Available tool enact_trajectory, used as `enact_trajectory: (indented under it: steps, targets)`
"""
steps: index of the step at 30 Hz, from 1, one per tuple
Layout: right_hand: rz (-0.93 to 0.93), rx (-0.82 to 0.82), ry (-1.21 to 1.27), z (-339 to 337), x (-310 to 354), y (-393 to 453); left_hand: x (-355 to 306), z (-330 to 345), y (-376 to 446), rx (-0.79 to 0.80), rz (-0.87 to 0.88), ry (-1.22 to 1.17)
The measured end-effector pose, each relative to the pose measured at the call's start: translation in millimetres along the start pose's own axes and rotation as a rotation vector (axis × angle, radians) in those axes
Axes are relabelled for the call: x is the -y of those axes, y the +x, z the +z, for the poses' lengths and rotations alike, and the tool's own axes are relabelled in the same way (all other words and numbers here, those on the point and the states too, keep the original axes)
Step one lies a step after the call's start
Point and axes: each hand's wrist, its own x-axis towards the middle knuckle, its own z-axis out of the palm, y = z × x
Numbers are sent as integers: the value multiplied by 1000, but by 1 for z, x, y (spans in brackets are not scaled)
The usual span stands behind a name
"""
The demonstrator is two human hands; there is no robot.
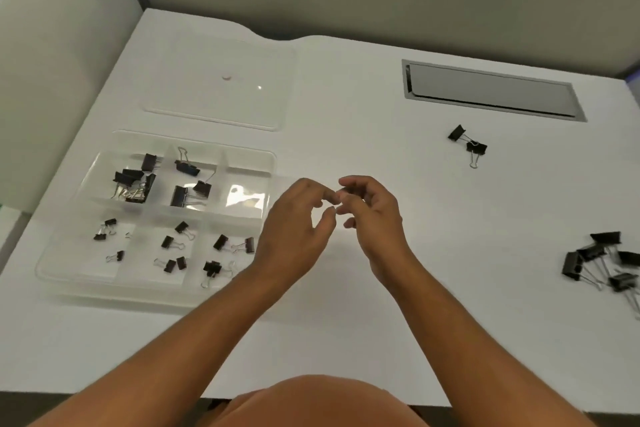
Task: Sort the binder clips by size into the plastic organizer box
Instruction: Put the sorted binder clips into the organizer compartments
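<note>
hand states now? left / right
Left hand: fingers loosely curled, nothing visible in it.
Right hand: fingers curled at the left's fingertips; cannot tell if it pinches anything.

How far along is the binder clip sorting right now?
Well along: five compartments of the organizer box hold clips, and the far right one is empty. The left hand and right hand meet fingertip to fingertip; whatever they hold is hidden. The pile and loose pair remain.

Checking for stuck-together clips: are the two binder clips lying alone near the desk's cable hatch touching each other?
Touching. The head view shows the far binder clip with its wire handles reaching the near binder clip, no gap between them.
</note>
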Motion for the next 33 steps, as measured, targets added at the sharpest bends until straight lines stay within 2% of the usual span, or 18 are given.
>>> enact_trajectory:
  steps: [10, 18, 24, 29, 33]
  targets:
    - [35, -199, 34, -142, -36, 23, -61, 129, 48, 165, 76, 74]
    - [-33, -279, -102, -234, -66, 101, -92, 229, 96, 185, 69, 156]
    - [-178, -368, -417, -260, -81, 183, -98, 276, 171, 159, 88, 339]
    - [-229, -399, -789, -256, -84, 223, -87, 300, 233, 306, 288, 592]
    - [-309, -447, -754, -261, -92, 225, -72, 306, 253, 325, 296, 583]
